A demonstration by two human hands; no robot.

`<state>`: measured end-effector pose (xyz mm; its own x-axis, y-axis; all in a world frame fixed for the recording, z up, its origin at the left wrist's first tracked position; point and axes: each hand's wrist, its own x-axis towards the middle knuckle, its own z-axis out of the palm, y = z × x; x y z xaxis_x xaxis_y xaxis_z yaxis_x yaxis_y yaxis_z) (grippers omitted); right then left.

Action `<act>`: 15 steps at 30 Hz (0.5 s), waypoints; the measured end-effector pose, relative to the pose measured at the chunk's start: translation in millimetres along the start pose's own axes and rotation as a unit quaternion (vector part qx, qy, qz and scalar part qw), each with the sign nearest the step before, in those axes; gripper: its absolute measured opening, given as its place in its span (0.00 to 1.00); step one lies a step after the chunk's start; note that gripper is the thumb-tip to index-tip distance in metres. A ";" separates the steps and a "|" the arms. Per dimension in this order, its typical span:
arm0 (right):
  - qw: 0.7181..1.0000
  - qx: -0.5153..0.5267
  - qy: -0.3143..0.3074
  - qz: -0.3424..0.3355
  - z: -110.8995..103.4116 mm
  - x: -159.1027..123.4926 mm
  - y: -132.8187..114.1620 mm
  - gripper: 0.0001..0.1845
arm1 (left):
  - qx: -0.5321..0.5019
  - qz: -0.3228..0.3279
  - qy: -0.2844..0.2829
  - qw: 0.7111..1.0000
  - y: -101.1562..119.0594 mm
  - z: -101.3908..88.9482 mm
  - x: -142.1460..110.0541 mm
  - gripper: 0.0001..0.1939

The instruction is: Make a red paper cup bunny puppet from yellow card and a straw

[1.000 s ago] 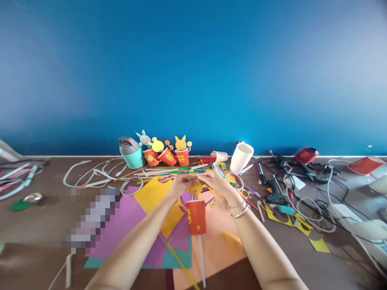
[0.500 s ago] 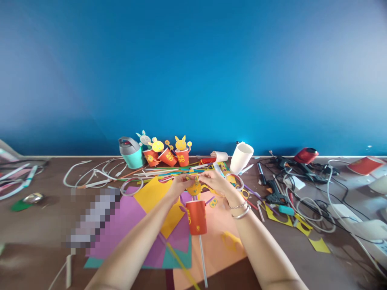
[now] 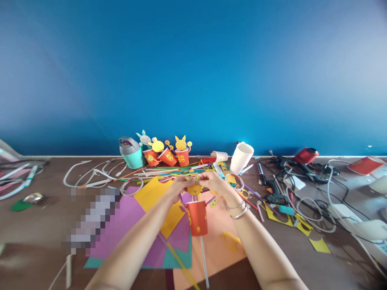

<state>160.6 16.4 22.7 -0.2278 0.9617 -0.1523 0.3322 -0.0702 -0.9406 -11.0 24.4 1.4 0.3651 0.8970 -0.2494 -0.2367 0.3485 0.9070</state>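
Both my hands meet above a red paper cup point(image 3: 197, 218) that has a grey straw point(image 3: 204, 259) running out of its bottom. My left hand point(image 3: 177, 187) and my right hand point(image 3: 214, 182) pinch a yellow paper animal head point(image 3: 194, 188) that sticks up from the cup's mouth. Fingers of both hands are closed on that cut-out. Two silver bangles point(image 3: 239, 210) sit on my right wrist. Under the cup lie purple point(image 3: 127, 219), yellow point(image 3: 152, 197) and orange point(image 3: 215, 241) sheets of paper.
At the back by the blue wall stand finished red cups with yellow animal heads point(image 3: 180, 151), a teal bottle point(image 3: 130, 152) and a white cup point(image 3: 241, 158). Loose straws point(image 3: 169, 171), a tape ring point(image 3: 131, 186), a glue gun point(image 3: 273, 192) and tangled cables point(image 3: 314, 201) lie around.
My hands have drawn closer together on the yellow head and lowered it slightly toward the cup. The cup and straw have shifted a little to the right.
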 end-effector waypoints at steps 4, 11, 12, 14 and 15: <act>1.000 -0.006 0.007 -0.003 0.9 0.1 1.7 0.04 | 0.021 0.009 0.011 1.000 -0.7 -0.8 0.8 0.17; 1.000 0.000 0.006 -0.012 1.0 -1.5 -0.7 0.04 | 0.039 0.035 0.012 0.999 -0.6 0.8 0.4 0.17; 1.000 0.000 0.006 -0.011 0.8 -1.7 -1.4 0.04 | 0.037 0.037 0.010 0.999 -0.3 1.2 0.0 0.17; 1.000 -0.001 0.006 -0.011 0.6 -1.8 -2.5 0.05 | 0.035 0.040 0.006 0.999 -0.1 1.7 -0.5 0.17; 1.000 -0.002 0.007 -0.012 0.5 -1.8 -2.9 0.04 | 0.035 0.040 0.006 0.999 -0.1 1.7 -0.6 0.17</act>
<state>159.6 14.7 25.5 -0.2226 0.9668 -0.1259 0.3315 -0.0464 -0.9423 -9.7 23.3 2.1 0.3356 0.9249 -0.1786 -0.2017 0.2558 0.9455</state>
